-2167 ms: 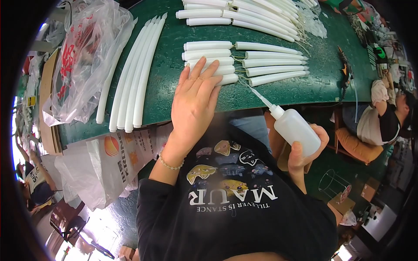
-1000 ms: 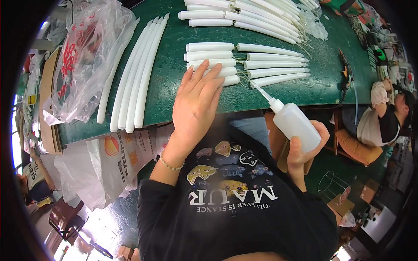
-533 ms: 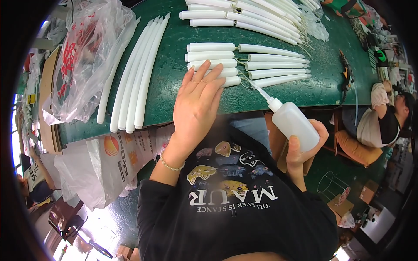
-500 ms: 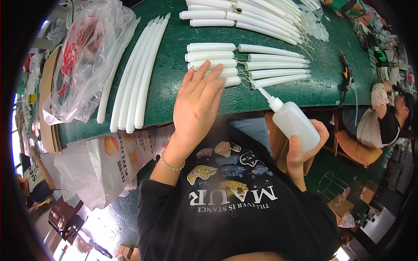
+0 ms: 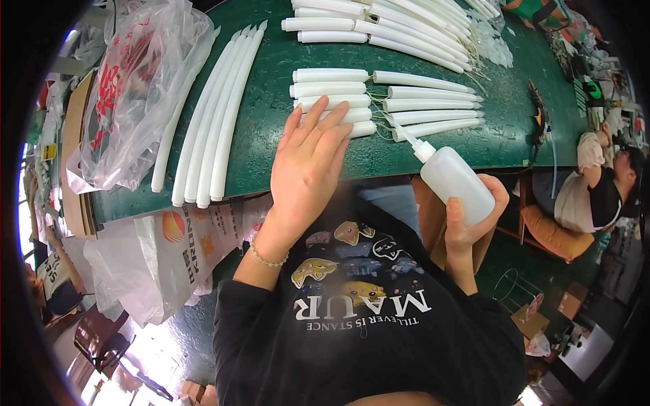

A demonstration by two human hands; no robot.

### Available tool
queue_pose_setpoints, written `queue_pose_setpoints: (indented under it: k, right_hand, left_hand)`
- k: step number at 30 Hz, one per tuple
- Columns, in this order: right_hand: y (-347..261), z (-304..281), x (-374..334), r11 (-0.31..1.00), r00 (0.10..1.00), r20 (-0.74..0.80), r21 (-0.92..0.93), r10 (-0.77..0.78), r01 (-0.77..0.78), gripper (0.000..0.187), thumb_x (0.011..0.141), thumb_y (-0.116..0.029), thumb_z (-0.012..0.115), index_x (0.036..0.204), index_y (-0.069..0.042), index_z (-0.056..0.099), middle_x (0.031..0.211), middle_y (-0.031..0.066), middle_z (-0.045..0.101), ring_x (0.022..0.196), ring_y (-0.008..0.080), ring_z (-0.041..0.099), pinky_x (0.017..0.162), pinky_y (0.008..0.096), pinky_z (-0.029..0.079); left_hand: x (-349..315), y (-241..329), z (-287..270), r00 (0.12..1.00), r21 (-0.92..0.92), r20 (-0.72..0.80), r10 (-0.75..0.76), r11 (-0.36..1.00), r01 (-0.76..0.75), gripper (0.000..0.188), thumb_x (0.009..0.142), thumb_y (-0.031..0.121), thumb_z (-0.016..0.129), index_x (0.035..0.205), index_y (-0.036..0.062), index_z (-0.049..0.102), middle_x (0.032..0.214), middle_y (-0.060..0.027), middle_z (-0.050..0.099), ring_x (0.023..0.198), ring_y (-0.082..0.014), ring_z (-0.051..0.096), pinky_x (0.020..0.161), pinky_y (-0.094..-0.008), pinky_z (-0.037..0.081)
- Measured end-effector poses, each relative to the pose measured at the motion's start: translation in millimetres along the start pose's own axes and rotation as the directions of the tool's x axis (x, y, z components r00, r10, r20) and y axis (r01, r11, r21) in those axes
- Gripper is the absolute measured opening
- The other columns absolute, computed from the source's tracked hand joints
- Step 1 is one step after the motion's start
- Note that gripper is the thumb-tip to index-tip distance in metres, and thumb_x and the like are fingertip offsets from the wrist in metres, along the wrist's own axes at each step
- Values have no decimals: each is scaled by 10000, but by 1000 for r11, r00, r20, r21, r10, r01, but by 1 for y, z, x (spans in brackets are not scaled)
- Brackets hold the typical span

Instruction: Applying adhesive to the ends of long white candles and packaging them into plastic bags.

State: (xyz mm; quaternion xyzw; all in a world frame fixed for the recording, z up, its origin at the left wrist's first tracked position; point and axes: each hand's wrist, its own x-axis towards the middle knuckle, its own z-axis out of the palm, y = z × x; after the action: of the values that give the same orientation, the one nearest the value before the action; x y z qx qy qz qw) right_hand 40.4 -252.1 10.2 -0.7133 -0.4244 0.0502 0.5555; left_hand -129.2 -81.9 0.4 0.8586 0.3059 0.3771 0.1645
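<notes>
Grasped in right hand (image 5: 467,235): translucent squeeze bottle (image 5: 457,184), beside white taper-candle tubes (image 5: 330,88) partly under flat, unclenched left hand (image 5: 308,159).

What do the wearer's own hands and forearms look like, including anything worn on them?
The left hand and right hand are both ungloved. A pale beaded bracelet circles the left wrist. The left sleeve and right sleeve are black, ending short of the wrists.
</notes>
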Motion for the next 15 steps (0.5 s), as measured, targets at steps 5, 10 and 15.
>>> queue_pose_setpoints:
  k: [5, 10, 15]
  right_hand:
    - [-2, 2, 1, 995, 999, -34, 94, 23, -20, 691, 799, -412, 699, 1226, 17, 365, 1111, 134, 466, 986, 206, 489, 872, 335, 412]
    - [-2, 6, 8, 994, 999, -40, 111, 17, -12, 672, 786, -350, 728, 1225, -9, 352, 1102, 128, 461, 923, 183, 515, 770, 309, 454]
    - [2, 6, 13, 997, 998, -16, 46, -55, 55, 663, 775, -271, 757, 1239, -34, 348, 1125, 120, 448, 963, 180, 508, 794, 323, 470]
  left_hand:
    - [0, 0, 0, 1000, 2, 4, -4, 1000, 4, 166, 784, 5, 680, 934, 47, 623, 1172, -77, 656, 1178, -312, 565, 1018, -483, 393]
    - [0, 0, -1, 1000, 6, 11, -10, 1000, 10, 165, 785, 8, 679, 934, 48, 623, 1174, -77, 655, 1180, -310, 564, 1020, -483, 391]
    - [-1, -1, -1, 1000, 27, 21, 18, 999, -19, 193, 793, 32, 670, 976, 63, 618, 1176, -72, 642, 1179, -294, 555, 1027, -478, 394]
